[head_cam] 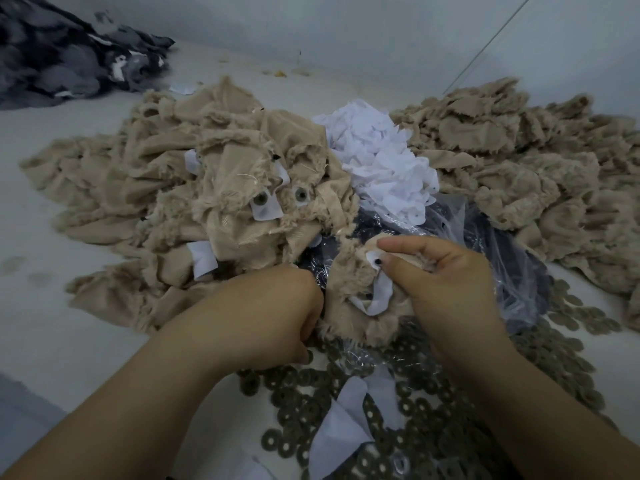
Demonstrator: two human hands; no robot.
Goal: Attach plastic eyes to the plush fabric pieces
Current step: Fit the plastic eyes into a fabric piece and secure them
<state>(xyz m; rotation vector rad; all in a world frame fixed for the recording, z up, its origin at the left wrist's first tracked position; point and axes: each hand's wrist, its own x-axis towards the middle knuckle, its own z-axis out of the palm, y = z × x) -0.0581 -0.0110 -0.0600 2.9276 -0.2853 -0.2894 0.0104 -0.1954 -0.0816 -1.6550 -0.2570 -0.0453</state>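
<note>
1 head-worn view looks forward and down, close over both hands (pixel 346 299).

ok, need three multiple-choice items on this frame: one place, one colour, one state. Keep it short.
1. Where is the white scrap heap?
A. between the two tan fabric piles
B. on the dark cloth
C. under the forearms

2. What colour is the plush piece being worked?
A. grey
B. tan
C. white

3. What is the right hand doing?
A. lying flat and open
B. pinching the plush piece
C. holding a washer

Key: 1 A, tan piles sit on both sides of it; 2 B, its fur is tan; 3 B, fingers and thumb close on its edge by a black eye post.
</note>
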